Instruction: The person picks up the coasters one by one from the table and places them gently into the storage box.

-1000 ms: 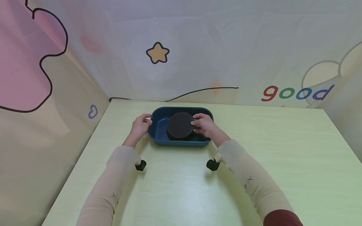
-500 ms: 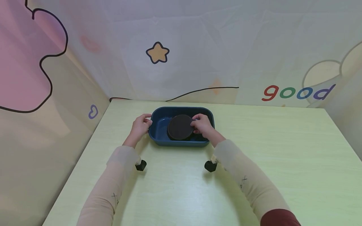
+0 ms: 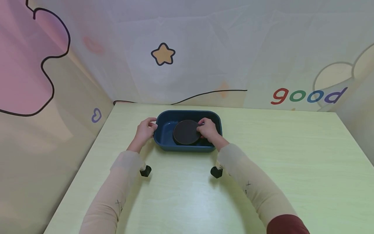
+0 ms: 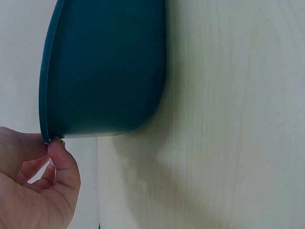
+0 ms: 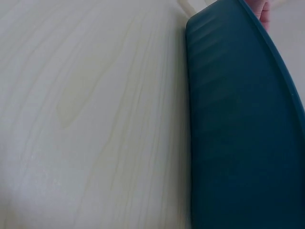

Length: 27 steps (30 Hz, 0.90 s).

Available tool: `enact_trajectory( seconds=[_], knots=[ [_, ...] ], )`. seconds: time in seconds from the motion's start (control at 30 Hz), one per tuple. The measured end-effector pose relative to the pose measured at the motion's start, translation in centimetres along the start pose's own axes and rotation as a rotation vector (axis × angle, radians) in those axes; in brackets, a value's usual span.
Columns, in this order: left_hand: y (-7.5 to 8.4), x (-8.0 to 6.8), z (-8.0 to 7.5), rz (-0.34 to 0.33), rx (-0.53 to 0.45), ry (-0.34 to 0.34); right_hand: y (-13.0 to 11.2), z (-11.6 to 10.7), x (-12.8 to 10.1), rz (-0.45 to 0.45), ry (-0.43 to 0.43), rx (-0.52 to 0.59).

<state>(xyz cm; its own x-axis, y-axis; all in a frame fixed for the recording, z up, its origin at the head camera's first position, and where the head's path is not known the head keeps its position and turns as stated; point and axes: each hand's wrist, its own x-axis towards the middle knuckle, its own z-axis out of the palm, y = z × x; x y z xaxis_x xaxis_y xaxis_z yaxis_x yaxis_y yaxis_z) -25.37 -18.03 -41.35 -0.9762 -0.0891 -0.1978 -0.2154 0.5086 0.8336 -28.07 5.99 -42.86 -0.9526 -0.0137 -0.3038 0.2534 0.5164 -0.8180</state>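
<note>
A dark blue rectangular tub [image 3: 188, 148] with rounded corners stands at the back of the table. My left hand [image 3: 144, 128] pinches its left rim between thumb and fingers, as the left wrist view shows with the tub's outer wall [image 4: 105, 71]. Inside the tub, right of its middle, sits a round, flat-topped black object [image 3: 186, 132] whose exact kind I cannot tell. The right hand [image 3: 208, 130] reaches in over the right side and grips that object's right edge; part of its fingers is hidden. In the right wrist view the tub wall [image 5: 243, 124] hides most of this hand.
The pale wooden table [image 3: 181, 191] meets a printed cloth backdrop [image 3: 204, 58] right behind the tub. A black wrist-worn piece [image 3: 145, 171] hangs under the left sleeve, and another similar piece [image 3: 216, 172] under the right.
The black object's top has sunk slightly lower in the tub. My right hand and forearm have shifted a little to the left with it. The left hand stays in place on the rim.
</note>
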Motion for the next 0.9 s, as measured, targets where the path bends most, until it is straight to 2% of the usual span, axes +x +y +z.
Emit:
enact_trajectory(
  seconds=[0.43, 0.9],
  knots=[
    [0.11, -0.05, 0.00, 0.005, 0.007, -0.002, -0.08, 0.04, -0.34, -0.047, 0.014, -0.125],
    [-0.02, 0.06, 0.00, 0.000, 0.018, -0.001, -0.40, -0.47, -0.57, -0.170, 0.072, -0.268]
  ],
)
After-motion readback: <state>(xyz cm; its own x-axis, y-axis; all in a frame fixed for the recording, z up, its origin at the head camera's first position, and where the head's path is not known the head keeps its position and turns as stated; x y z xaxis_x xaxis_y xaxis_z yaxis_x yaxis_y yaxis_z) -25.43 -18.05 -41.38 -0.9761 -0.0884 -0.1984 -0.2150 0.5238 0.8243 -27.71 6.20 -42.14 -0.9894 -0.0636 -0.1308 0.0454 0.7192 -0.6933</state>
